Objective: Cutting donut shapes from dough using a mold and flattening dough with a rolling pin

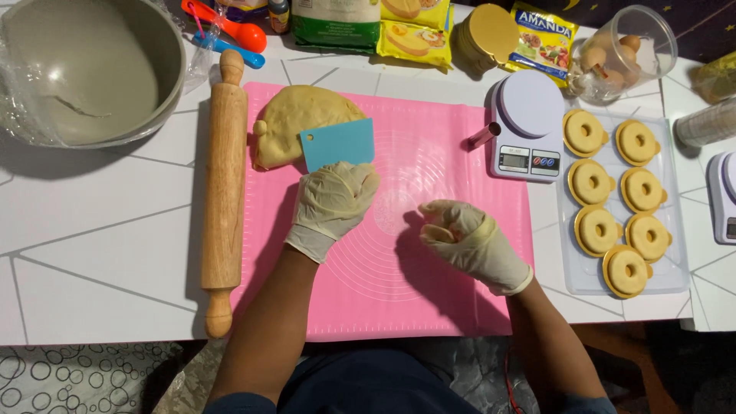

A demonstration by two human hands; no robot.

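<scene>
Dough (295, 123) is lying at the pink mat's (429, 153) far-left corner, my left hand (331, 201) gripping the blue scraper (337, 143) whose edge is touching it. Right hand (460, 234) is pinching a small dough piece. Risk: I'm judging the scraper could be dragging the dough off toward the rolling pin (224, 184).

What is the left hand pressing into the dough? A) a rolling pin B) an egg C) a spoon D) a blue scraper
D: the left hand grips a blue scraper whose edge meets the dough; the rolling pin lies untouched beside the mat.
</scene>
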